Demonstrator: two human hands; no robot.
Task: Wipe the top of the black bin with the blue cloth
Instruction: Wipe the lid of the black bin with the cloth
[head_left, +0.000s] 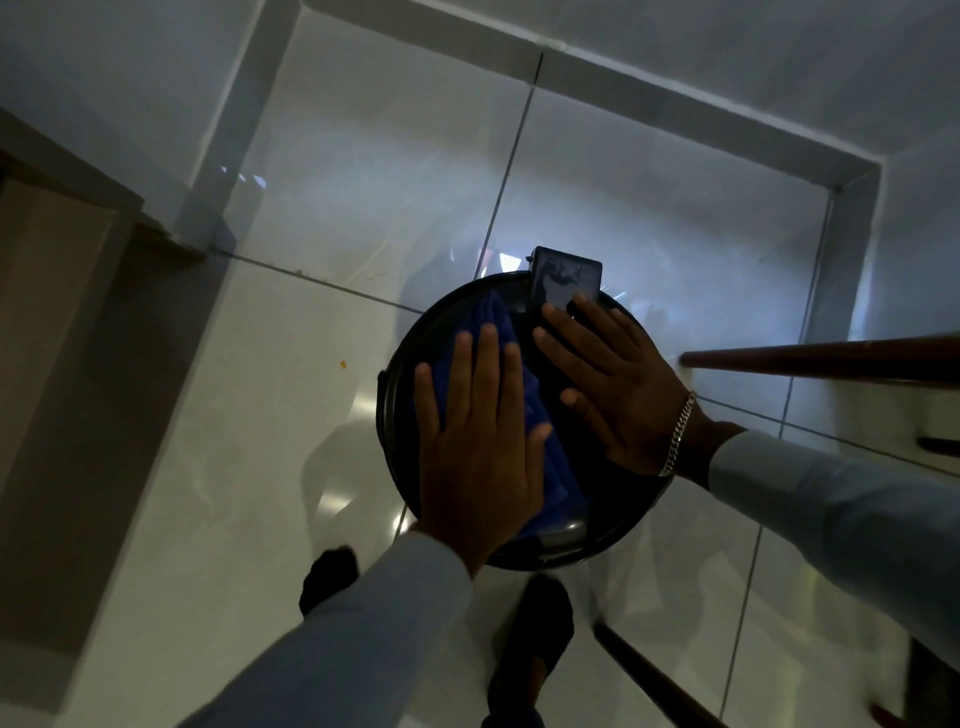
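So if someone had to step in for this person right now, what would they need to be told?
Left hand: flat, fingers spread, pressing the crumpled blue cloth onto the lid; not gripping.
Right hand: flat and open on the lid's right half, fingertips reaching the glossy black rectangular flap at the far edge, apparently steadying the bin.
Round black plastic bin: upright on the pale glossy floor tiles, in a corner.
Done: cloth is on the lid's left half; how much is wiped cannot be told.
Left: probably the right half, flap and rim.

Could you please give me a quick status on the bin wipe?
Left hand flat on blue cloth, pressing it to bin top. Right hand flat, bracing lid. Nothing in the way.
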